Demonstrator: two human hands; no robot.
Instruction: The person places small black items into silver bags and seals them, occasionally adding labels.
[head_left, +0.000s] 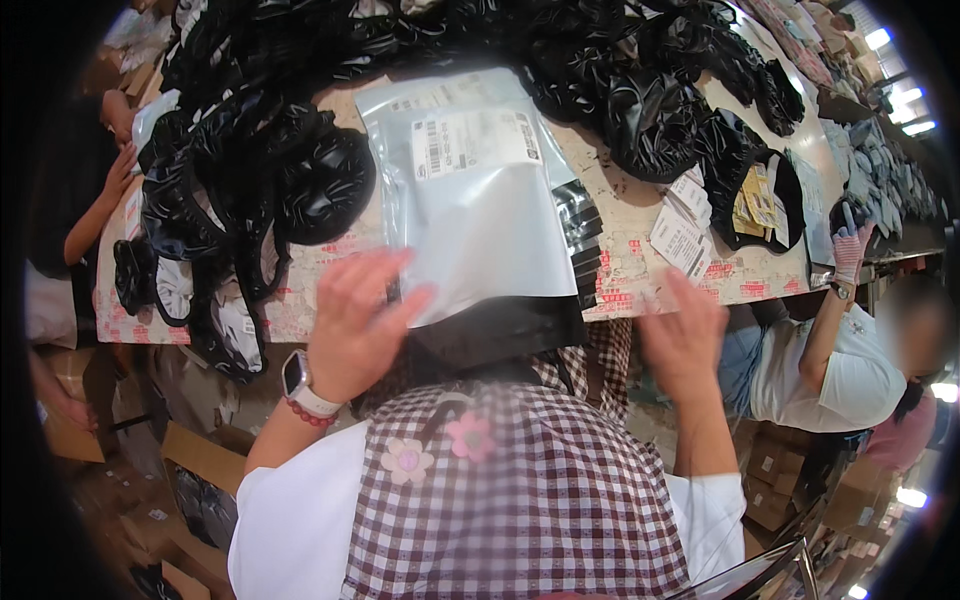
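Observation:
A pale grey plastic mailing bag (480, 232) with a printed label lies flat before me, its lower end over the table's front edge. Beneath it, the edges of several stacked bags (581, 232) show black on the right. My left hand (364, 322), blurred, is at the bag's lower left edge with thumb and fingers apart; whether it touches the bag I cannot tell. Out to the right, past the stack, my right hand (684, 330) hovers at the table edge, also blurred, with nothing visible in it. White printed tags (681, 232) lie just beyond its fingers.
Shiny black gathered fabric pieces (326, 184) heap along the left and back of the table (330, 281). Another (780, 199) at right has yellow cards (754, 199) in its opening. Co-workers' hands are at the left (120, 161) and right (849, 251). Cardboard boxes (202, 465) stand below.

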